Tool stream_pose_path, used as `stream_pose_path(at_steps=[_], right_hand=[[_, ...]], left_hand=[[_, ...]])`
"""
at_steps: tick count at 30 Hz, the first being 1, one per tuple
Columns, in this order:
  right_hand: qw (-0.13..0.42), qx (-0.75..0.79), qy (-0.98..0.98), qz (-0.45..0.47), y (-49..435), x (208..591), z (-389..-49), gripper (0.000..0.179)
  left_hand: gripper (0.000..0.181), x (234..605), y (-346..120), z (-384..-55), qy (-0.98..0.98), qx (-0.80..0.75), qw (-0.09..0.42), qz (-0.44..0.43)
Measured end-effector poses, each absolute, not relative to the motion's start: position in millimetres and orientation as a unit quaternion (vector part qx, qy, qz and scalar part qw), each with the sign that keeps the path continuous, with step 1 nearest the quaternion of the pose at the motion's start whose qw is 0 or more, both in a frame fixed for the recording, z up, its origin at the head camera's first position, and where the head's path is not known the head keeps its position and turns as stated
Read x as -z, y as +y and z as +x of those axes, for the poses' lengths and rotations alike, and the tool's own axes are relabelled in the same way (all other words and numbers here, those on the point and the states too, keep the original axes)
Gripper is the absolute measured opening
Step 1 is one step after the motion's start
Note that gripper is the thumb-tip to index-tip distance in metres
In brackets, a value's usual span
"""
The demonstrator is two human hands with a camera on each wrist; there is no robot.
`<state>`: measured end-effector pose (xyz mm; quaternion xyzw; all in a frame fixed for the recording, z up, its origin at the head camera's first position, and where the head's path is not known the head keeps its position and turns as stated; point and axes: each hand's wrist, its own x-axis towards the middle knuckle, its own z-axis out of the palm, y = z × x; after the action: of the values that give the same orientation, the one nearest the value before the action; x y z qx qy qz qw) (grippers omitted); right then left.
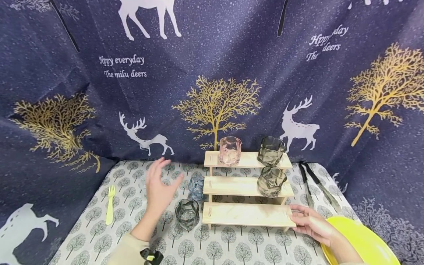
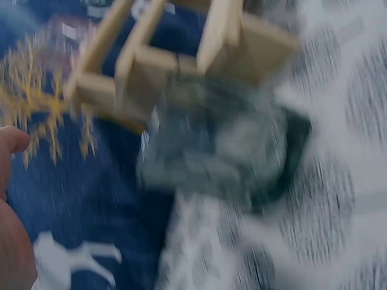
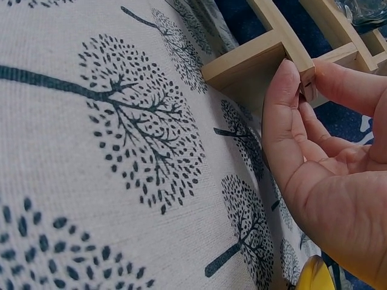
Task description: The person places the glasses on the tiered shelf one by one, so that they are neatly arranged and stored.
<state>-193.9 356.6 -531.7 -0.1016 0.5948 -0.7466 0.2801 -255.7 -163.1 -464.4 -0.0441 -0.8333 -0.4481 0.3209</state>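
My left hand (image 1: pixel 161 189) is raised over the left side of the table, thumb and fingers spread apart with nothing between them. Nearest to it are a blue glass (image 1: pixel 196 187) beside the shelf and a dark grey-green glass (image 1: pixel 187 214) in front, which shows blurred in the left wrist view. My right hand (image 1: pixel 310 223) pinches the right end of the lowest board of a three-tier wooden shelf (image 1: pixel 246 214), thumb on one face and fingers on the other. A pink glass (image 1: pixel 230 151) and a dark grey glass (image 1: pixel 271 151) stand on the top tier; a brownish glass (image 1: pixel 271 181) stands on the middle tier.
A yellow-green fork (image 1: pixel 110 204) lies at the left of the tree-print tablecloth (image 1: pixel 185 250). Black-handled tongs (image 1: pixel 319 184) lie right of the shelf. A yellow plate (image 1: pixel 361 241) sits at the front right. A dark blue deer-print curtain (image 1: pixel 212 48) hangs behind.
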Motion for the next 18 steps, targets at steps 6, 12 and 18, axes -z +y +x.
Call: stream_pose_path(at_steps=[6, 12, 18], right_hand=[[0.277, 0.746, 0.598, -0.101, 357, 530, -193, 0.034], [0.274, 0.747, 0.598, -0.094, 356, 530, -193, 0.034], [0.272, 0.75, 0.594, -0.1, 357, 531, -193, 0.036]], left_hand=[[0.092, 493, -208, -264, -0.86, 0.429, 0.27, 0.062], [0.117, 520, -230, -268, -0.873, 0.434, 0.198, 0.102], [0.118, 536, -241, -273, -0.862, 0.456, 0.195, 0.105]])
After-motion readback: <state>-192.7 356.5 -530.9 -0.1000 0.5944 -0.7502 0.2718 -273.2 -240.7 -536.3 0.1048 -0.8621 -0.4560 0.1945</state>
